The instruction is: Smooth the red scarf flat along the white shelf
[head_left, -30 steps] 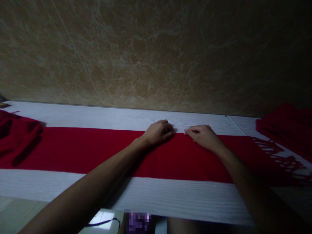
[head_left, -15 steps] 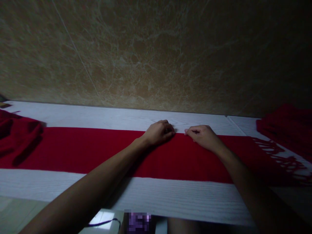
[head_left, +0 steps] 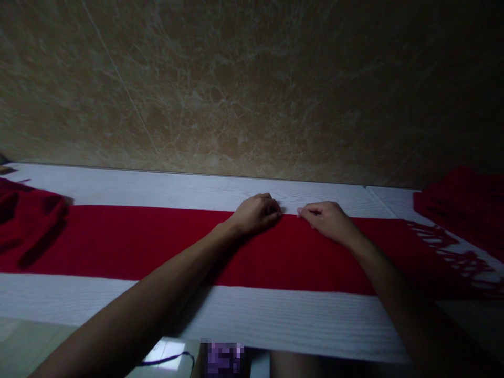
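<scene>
A long red scarf (head_left: 291, 257) lies flat along the table, its fringe (head_left: 452, 247) spread at the right end. My left hand (head_left: 258, 212) rests on the scarf's far edge, fingers curled and closed at the cloth. Just right of it, my right hand (head_left: 325, 218) pinches the same edge between thumb and fingers. A short stretch of edge shows between the two hands. At the left, part of the red cloth (head_left: 31, 220) is bunched up on top of the flat length. The undersides of my fingers are hidden.
The scarf lies on a white wood-grain table (head_left: 275, 320) that meets a brown marbled wall (head_left: 236, 89). A heap of red cloth (head_left: 464, 210) sits at the right. Below the near edge, a dark strap (head_left: 169, 360) shows over the tiled floor (head_left: 23, 341).
</scene>
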A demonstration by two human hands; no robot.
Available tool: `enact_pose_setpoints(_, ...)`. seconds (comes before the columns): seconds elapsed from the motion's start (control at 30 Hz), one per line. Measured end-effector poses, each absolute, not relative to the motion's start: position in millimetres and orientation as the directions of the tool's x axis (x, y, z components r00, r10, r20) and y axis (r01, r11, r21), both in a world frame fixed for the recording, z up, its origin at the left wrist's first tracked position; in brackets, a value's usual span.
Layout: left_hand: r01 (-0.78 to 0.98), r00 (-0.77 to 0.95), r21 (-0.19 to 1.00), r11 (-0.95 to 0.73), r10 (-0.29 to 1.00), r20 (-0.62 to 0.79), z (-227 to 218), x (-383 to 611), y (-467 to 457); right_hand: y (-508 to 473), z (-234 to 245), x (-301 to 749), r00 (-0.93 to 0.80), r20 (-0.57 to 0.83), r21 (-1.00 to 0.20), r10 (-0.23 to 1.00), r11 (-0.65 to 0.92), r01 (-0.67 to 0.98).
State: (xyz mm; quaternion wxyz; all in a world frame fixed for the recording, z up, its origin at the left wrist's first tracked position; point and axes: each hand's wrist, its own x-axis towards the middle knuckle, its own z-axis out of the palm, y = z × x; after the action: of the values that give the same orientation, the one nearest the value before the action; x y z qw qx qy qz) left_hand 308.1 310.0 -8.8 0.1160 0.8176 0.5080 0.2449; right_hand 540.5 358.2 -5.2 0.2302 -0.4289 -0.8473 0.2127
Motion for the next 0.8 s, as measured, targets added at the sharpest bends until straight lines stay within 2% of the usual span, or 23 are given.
enact_pose_setpoints(0.8, 0.780, 0.365, 0.423, -0.461, 0.884, 0.291, -9.0, 308.2, 310.0, 357.3, -3.6, 539.3, -0.536, 0.202, -0.557, 0.820, 0.546, 0.626)
